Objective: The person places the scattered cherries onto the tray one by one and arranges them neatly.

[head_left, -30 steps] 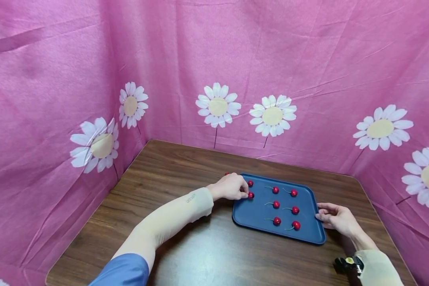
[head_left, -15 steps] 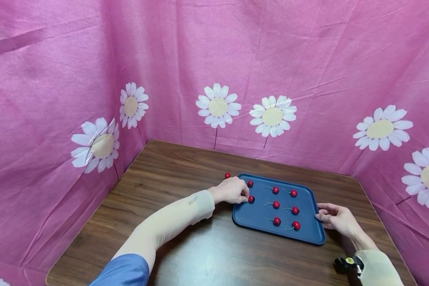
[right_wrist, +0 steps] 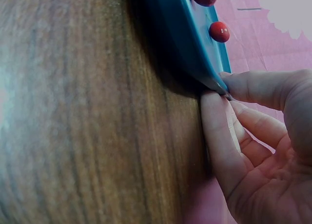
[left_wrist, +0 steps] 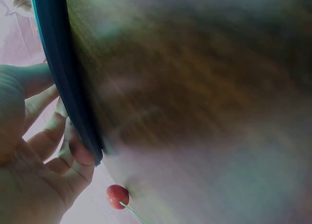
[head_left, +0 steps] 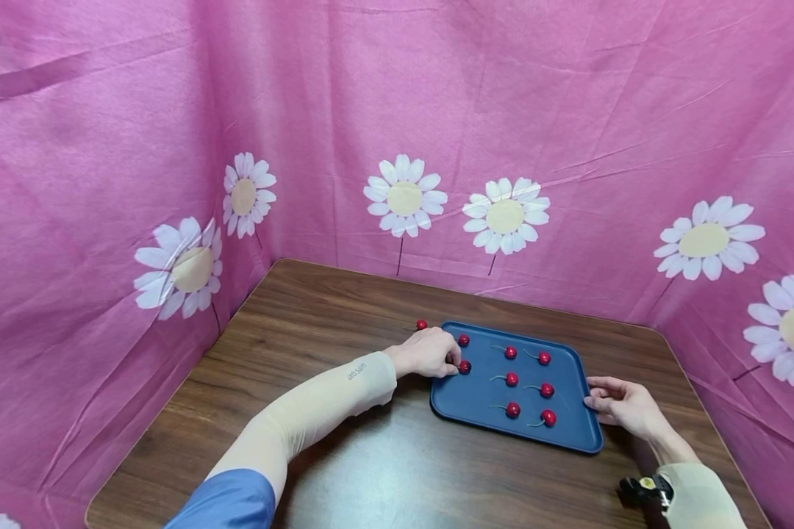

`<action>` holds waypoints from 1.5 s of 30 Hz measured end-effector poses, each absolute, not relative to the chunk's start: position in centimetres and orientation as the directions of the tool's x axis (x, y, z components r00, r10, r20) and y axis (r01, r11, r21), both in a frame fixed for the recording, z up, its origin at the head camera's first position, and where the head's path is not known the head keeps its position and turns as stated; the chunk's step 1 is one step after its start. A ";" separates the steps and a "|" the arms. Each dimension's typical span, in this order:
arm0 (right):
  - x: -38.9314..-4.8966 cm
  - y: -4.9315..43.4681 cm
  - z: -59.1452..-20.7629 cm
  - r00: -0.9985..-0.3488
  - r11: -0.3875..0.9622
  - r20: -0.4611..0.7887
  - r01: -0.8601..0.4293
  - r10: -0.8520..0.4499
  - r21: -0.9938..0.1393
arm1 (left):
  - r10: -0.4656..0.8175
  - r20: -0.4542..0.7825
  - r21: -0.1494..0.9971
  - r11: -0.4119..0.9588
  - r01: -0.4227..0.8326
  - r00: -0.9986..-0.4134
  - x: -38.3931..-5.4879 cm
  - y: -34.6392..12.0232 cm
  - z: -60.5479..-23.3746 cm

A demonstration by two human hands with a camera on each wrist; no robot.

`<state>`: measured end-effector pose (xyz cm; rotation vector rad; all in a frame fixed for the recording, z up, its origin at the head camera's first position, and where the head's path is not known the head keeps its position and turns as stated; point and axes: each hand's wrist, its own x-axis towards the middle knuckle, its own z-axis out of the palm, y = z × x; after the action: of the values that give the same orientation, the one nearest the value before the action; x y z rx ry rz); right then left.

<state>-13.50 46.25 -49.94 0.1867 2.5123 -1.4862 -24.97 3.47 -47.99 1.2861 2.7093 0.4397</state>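
On the wooden table (head_left: 364,470) lies a blue tray (head_left: 476,411) bearing several red cherries with green stems. My left hand (head_left: 430,353) reaches over the tray's left edge, thumb and forefinger pinching a cherry (head_left: 465,366) there by its stem side. In the left wrist view the tray rim (left_wrist: 66,82) hides the fingertips. Just behind this hand a second cherry (head_left: 463,340) sits on the tray. My right hand (head_left: 625,404) pinches the right rim; in the right wrist view the thumb is on top and fingers (right_wrist: 222,131) are underneath.
One loose cherry (head_left: 421,325) lies on the table beyond the left hand, outside the tray. Two columns of cherries, including a front right cherry (head_left: 548,418), fill the tray's right part. A pink flowered curtain (head_left: 450,95) stands around the table's back and sides.
Over the last second my left hand shifts slightly toward the front with its cherry, which now sits a little nearer me. The loose cherry behind shows more. The right hand stays on the rim.
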 end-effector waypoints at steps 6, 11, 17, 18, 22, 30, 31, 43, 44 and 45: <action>-13.5 46.2 -49.8 -0.968 0.489 -0.250 0.220 0.005 -0.844 | 0.764 0.020 0.320 0.606 0.728 -0.644 -25.0 3.5 -47.9; -13.5 46.2 -49.9 -0.966 0.480 -0.257 0.227 0.002 -0.847 | 0.755 0.029 0.361 0.603 0.711 -0.655 -25.2 3.2 -47.6; -13.4 46.2 -50.1 -0.968 0.470 -0.252 0.223 0.002 -0.854 | 0.707 0.099 0.430 0.604 0.671 -0.700 -26.0 2.0 -47.2; -13.4 46.2 -50.1 -0.968 0.468 -0.251 0.223 0.002 -0.855 | 0.695 0.113 0.440 0.606 0.663 -0.710 -26.2 1.7 -47.3; -13.4 46.2 -50.2 -0.968 0.463 -0.252 0.222 -0.004 -0.858 | 0.645 0.143 0.485 0.616 0.621 -0.751 -27.0 0.4 -47.5; -13.5 46.3 -50.1 -0.968 0.461 -0.250 0.218 -0.010 -0.860 | 0.554 0.150 0.508 0.667 0.544 -0.819 -28.5 -2.3 -48.2; -13.5 46.3 -50.1 -0.968 0.462 -0.251 0.219 -0.008 -0.859 | 0.537 0.141 0.516 0.677 0.525 -0.832 -28.6 -2.6 -48.3; -13.6 46.4 -50.3 -0.966 0.452 -0.259 0.227 -0.009 -0.863 | 0.442 0.047 0.519 0.755 0.401 -0.896 -31.9 -3.0 -51.0; -13.6 46.4 -50.3 -0.966 0.451 -0.259 0.227 -0.009 -0.863 | 0.442 0.046 0.507 0.762 0.402 -0.896 -32.1 -2.9 -51.1; -13.6 46.4 -50.3 -0.966 0.450 -0.259 0.228 -0.009 -0.864 | 0.439 0.045 0.501 0.767 0.400 -0.898 -32.2 -2.9 -51.1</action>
<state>-13.60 46.41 -50.29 0.1902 2.4748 -1.5263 -32.21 -2.88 -51.12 0.6854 2.8831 0.7914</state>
